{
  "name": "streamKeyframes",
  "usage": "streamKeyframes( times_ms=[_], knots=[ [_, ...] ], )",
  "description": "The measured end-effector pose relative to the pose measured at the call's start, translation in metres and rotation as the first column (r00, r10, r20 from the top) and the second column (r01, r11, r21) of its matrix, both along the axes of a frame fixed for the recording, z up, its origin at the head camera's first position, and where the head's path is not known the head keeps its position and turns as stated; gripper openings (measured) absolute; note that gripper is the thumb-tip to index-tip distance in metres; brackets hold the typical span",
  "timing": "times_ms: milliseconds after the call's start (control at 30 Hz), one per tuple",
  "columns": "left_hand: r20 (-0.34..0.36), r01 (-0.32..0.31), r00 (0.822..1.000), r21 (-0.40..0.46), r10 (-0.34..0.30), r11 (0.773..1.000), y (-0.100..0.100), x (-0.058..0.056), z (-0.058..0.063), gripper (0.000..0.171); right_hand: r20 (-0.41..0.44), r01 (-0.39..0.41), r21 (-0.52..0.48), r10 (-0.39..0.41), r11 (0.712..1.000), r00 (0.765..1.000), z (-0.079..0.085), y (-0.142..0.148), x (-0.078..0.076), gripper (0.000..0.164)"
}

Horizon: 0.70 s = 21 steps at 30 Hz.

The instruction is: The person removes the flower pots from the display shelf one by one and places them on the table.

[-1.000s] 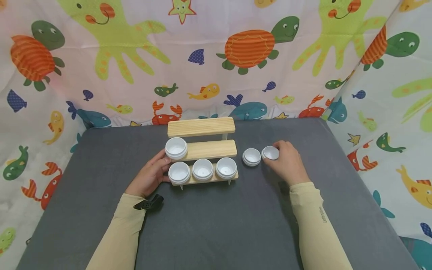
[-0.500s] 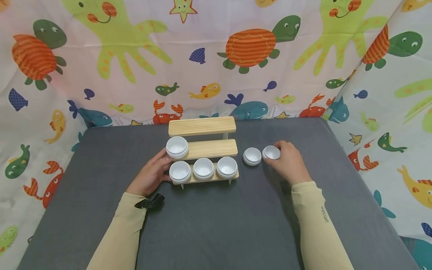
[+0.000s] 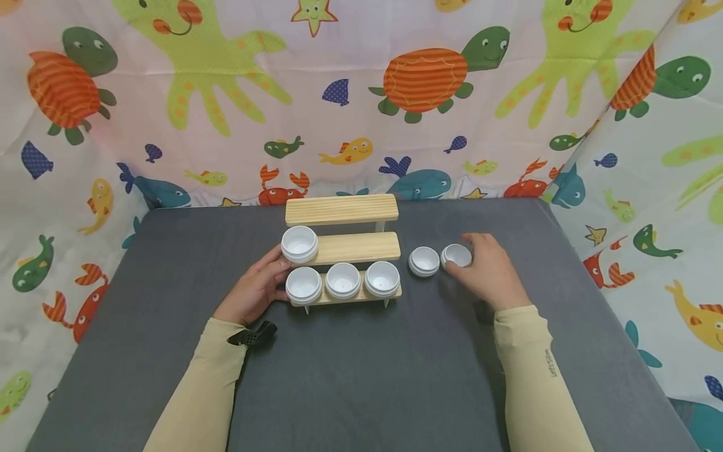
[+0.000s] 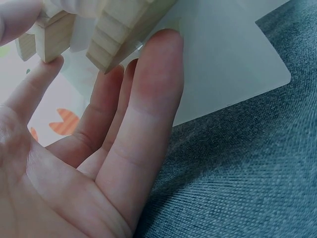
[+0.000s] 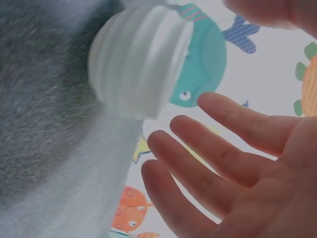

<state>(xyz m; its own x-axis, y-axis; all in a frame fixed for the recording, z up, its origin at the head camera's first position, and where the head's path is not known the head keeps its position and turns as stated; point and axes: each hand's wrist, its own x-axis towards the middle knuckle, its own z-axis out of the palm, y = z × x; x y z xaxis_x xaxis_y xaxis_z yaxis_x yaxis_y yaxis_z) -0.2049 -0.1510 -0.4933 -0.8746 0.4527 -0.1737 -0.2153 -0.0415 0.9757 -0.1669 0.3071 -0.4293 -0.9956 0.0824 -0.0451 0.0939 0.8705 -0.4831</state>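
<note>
three-tier pale wooden rack (image 3: 358, 247) held at left end by left hand (image 3: 252, 289); small ribbed white round cup (image 3: 456, 255) set on grey cloth-covered bench (image 3: 361, 376), right hand (image 3: 492, 270) spread beside it, gripping nothing; step judged as cup's release; next, hand to be drawn clear, cup undisturbed

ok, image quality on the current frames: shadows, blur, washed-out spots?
Head: mostly sharp, evenly lit, soft dark shadow on the grey table along the inner side of the right sleeve; left wrist: pale parts of the printed curtain washed out, table weave readable at lower right; right wrist: hazy, white cup soft-edged, table grainy.
</note>
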Motion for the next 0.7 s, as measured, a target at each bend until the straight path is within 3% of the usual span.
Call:
streamKeyframes(
  times_ms=[133,233,300,400,533,633,700],
  knots=[
    [0.002,-0.003,1.0,0.005,0.002,1.0,-0.001,-0.001,-0.001,0.066,-0.07,-0.006,-0.007,0.006,1.0,0.998,0.01,-0.01,0.004,0.066],
    [0.003,0.001,1.0,0.008,-0.001,1.0,0.0,-0.001,-0.002,0.066,-0.186,-0.02,-0.023,0.016,1.0,0.982,0.017,-0.025,0.007,0.065],
    [0.0,0.005,1.0,0.006,-0.005,1.0,0.0,-0.001,-0.002,0.066,-0.284,-0.057,-0.031,0.046,0.998,0.958,0.022,-0.038,0.009,0.063],
    [-0.004,0.008,1.0,0.015,-0.008,1.0,0.0,-0.002,0.0,0.067,-0.418,-0.165,-0.007,0.147,0.986,0.896,0.033,-0.066,0.011,0.06],
    [-0.001,0.003,1.0,0.025,-0.003,1.0,-0.001,-0.003,0.001,0.066,-0.482,-0.336,0.067,0.325,0.94,0.814,0.051,-0.11,0.011,0.06],
    [0.015,-0.004,1.0,0.027,0.003,1.0,-0.002,-0.003,0.0,0.066,-0.464,-0.421,0.089,0.411,0.903,0.785,0.063,-0.139,0.012,0.062],
    [0.026,-0.008,1.0,0.027,0.007,1.0,-0.001,-0.004,0.0,0.066,-0.436,-0.444,0.088,0.435,0.892,0.788,0.068,-0.155,0.012,0.064]
  ],
)
